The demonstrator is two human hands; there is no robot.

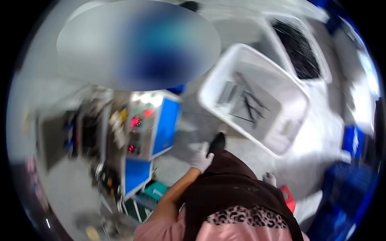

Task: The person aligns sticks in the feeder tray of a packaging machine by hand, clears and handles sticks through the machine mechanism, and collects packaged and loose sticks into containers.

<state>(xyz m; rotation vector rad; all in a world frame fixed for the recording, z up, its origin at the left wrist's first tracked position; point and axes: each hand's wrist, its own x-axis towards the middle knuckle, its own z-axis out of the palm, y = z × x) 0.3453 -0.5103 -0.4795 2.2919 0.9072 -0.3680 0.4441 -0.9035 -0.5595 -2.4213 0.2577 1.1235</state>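
Observation:
My left hand (202, 159), in a white glove, hangs beside the dark apron (229, 180). Its fingers look apart, with no object visible between them, though motion softens the outline. A dark shoe (218, 142) shows just past the fingers. On the other side of the apron, my right hand (269, 179) shows only as a small greyish-white gloved part; its fingers cannot be made out. Close to it is a red object (287, 197) of unclear kind. Ahead stands a large white bin (287, 120) with several dark, thin strips (249, 105) lying at its bottom.
Behind the bin, another white container (323, 66) holds a mass of black material (297, 50). To the left is a machine with blue panels (167, 124) and red lit displays (136, 121). Blue crates (341, 188) stand at the right. A blurred oval covers the upper left.

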